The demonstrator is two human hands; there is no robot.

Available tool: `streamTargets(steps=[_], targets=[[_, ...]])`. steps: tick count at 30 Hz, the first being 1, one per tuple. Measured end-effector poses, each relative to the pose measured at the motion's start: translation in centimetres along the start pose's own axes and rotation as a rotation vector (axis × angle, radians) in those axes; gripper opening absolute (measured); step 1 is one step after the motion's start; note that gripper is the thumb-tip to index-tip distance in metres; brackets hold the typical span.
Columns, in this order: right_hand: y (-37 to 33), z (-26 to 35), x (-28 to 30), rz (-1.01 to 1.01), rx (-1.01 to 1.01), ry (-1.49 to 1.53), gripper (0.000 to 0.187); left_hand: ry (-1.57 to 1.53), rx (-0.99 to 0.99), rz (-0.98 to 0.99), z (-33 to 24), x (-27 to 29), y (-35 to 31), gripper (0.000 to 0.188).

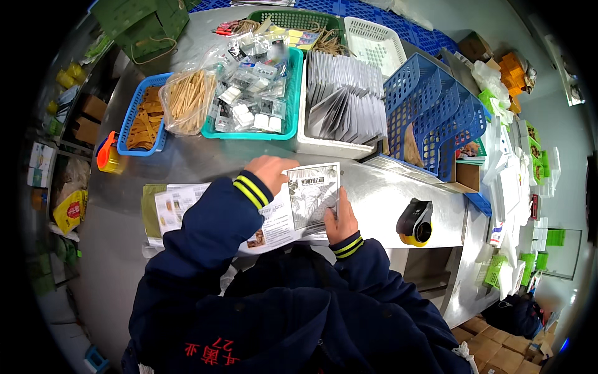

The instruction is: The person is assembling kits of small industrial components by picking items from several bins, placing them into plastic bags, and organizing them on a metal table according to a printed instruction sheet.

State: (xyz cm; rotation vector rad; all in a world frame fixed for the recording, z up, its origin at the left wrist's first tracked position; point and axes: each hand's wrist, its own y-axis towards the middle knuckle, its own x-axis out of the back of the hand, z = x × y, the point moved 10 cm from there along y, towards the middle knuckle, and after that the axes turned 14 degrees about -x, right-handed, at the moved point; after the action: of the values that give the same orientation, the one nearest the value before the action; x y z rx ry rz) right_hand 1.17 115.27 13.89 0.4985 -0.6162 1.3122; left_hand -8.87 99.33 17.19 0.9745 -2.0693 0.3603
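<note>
A black-and-white printed leaflet (311, 199) stands between my hands, over the front edge of the metal table. My right hand (341, 219) grips its lower right edge, thumb on the printed face. At the upper left corner, my left hand (269, 174) has its fingers bent against the leaflet; its palm side is hidden. Under and beside it lie printed sheets (274, 224) with small coloured pictures. Farther left, more sheets (171, 209) rest on an olive-green folder (150, 209), partly covered by my left sleeve.
Behind my hands stand a white box of upright grey-white leaflets (349, 93), a teal basket (252, 134) of small bagged items and a bag of wooden sticks (189, 100). A blue basket (142, 151) and orange tape dispenser (109, 153) are left. Right are a blue rack (430, 118) and black tape dispenser (415, 221).
</note>
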Motion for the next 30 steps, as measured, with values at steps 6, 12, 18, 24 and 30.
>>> streamTargets(steps=[6, 12, 18, 24, 30], targets=[[-1.0, -6.3, -1.6, -0.009, -0.152, 0.013, 0.057, 0.052, -0.052, 0.113, 0.5, -5.5, 2.9, 0.029], [-1.4, -8.2, -2.7, -0.057, -0.113, -0.290, 0.067, -0.068, -0.161, -0.021, 4.8, -11.8, 2.3, 0.034], [-1.5, -9.4, -3.9, -0.015, -0.261, -0.384, 0.072, 0.000, -0.197, -0.106, 5.4, -12.8, 2.5, 0.031], [-1.3, -7.4, -3.7, -0.033, -0.227, -0.452, 0.072, -0.002, -0.186, -0.185, 5.5, -12.2, 2.0, 0.028], [-1.5, -6.3, -3.6, -0.042, -0.193, -0.484, 0.071, -0.030, -0.155, -0.230, 6.0, -12.4, 1.8, 0.027]])
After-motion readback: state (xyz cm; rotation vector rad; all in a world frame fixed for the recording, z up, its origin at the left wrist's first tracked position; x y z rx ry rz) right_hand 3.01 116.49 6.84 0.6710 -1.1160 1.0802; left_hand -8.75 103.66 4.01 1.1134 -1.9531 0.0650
